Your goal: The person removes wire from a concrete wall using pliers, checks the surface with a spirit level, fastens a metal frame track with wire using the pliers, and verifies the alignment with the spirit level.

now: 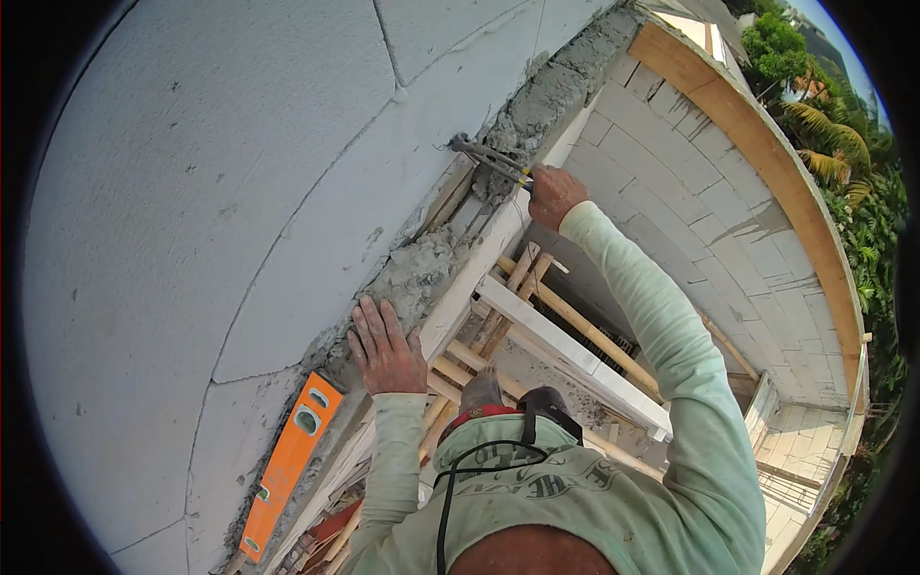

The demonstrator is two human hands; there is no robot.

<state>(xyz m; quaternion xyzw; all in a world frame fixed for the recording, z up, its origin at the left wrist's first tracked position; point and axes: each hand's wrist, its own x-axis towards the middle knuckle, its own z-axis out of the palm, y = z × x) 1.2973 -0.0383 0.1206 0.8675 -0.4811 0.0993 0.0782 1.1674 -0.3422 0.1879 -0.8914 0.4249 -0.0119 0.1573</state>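
Observation:
My right hand (pixel 557 197) grips a long metal pincer-like tool (pixel 492 160) with some yellow near my fingers. Its head touches the white block wall (pixel 268 172), at the edge of a rough grey mortar strip (pixel 561 81), where a thin wire is faintly visible. Lower down, my left hand (pixel 388 350) lies with fingers spread on the mortar-covered ledge (pixel 417 278) along the foot of that wall. An orange spirit level (pixel 287 460) rests on the same ledge, to the lower left of my left hand.
Below me are timber poles (pixel 589 335), a white beam (pixel 546 331) and a drop to a rubble-strewn lower surface. On the right, a curved block wall (pixel 700 192) carries a wooden band (pixel 767 129) along its top, with trees (pixel 843 201) beyond.

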